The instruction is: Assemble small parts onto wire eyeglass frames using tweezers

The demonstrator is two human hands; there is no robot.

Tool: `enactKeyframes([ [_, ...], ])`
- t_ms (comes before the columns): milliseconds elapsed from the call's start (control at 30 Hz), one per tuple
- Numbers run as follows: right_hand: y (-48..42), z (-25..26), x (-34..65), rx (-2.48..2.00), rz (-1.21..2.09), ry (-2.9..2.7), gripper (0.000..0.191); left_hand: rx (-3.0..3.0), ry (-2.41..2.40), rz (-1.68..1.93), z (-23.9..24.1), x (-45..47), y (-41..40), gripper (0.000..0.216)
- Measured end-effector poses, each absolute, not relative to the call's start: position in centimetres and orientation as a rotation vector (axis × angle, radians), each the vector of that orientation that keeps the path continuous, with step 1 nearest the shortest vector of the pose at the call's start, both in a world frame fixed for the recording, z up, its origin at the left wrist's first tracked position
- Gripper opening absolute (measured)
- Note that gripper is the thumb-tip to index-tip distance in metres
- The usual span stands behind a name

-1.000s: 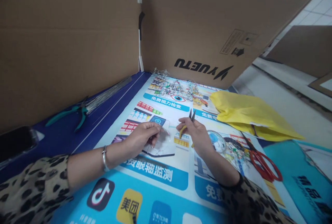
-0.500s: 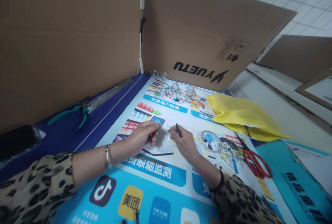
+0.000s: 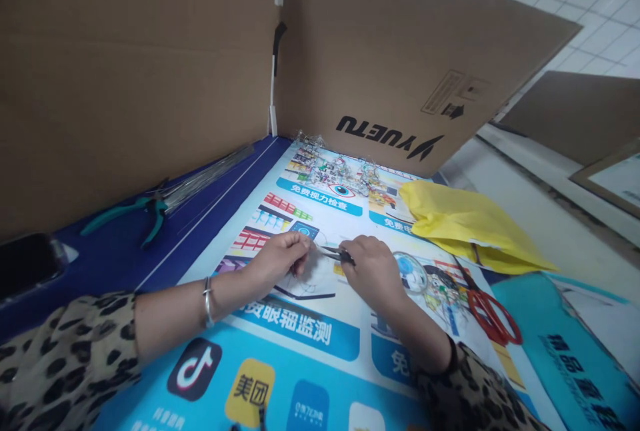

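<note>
Near the middle of the printed sheet, my left hand (image 3: pixel 284 254) is closed in a pinch on a fine, shiny strand that looks like thin wire (image 3: pixel 316 244). My right hand (image 3: pixel 374 271) is closed around a small dark tool (image 3: pixel 345 256) with two slim, pointed metal prongs. The prongs point left and reach close to my left fingertips; whether they grip the strand is too fine to make out. A clear round reel (image 3: pixel 411 272) with a blue middle lies just right of my right hand.
Teal-handled pliers (image 3: pixel 135 211) lie beside a bundle of wires (image 3: pixel 205 181) on the left, with a phone (image 3: pixel 30 268) nearer. Red-handled scissors (image 3: pixel 493 318), a yellow bag (image 3: pixel 470 224) and a teal bag (image 3: pixel 560 338) lie right. Tangled wire pieces (image 3: pixel 345 174) sit before the cardboard wall (image 3: pixel 400 51).
My right hand has turned and moved slightly right, bringing the tool's prongs round to point at my left fingers. My left hand stays nearly in place.
</note>
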State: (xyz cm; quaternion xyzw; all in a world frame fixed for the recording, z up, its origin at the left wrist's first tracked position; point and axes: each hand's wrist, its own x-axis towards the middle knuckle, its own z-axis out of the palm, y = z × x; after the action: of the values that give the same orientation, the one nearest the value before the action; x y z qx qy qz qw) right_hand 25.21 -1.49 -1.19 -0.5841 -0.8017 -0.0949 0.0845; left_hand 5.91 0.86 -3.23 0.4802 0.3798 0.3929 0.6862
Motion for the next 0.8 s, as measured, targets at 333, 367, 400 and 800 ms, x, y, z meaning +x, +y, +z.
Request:
enactKeyframes([
  [333, -1.47, -1.49, 24.78, -1.761, -0.505, -2.4, 0.018, 1.29, 0.946, 0.779, -2.95, 6.1, 0.62, 0.018],
  [367, -1.47, -1.53, 24.77, -1.745, -0.516, -2.404, 0.018, 1.297, 0.947, 0.774, -2.96, 6.08, 0.62, 0.018],
  [400, -1.48, -1.56, 24.77, -1.726, -0.529, -2.409, 0.018, 1.302, 0.946, 0.769, -3.02, 6.06, 0.63, 0.018],
  [800, -1.76, -1.4, 24.82, -1.666, -0.661, -2.431, 0.015, 1.278, 0.943, 0.777, -3.08, 6.13, 0.57, 0.015],
])
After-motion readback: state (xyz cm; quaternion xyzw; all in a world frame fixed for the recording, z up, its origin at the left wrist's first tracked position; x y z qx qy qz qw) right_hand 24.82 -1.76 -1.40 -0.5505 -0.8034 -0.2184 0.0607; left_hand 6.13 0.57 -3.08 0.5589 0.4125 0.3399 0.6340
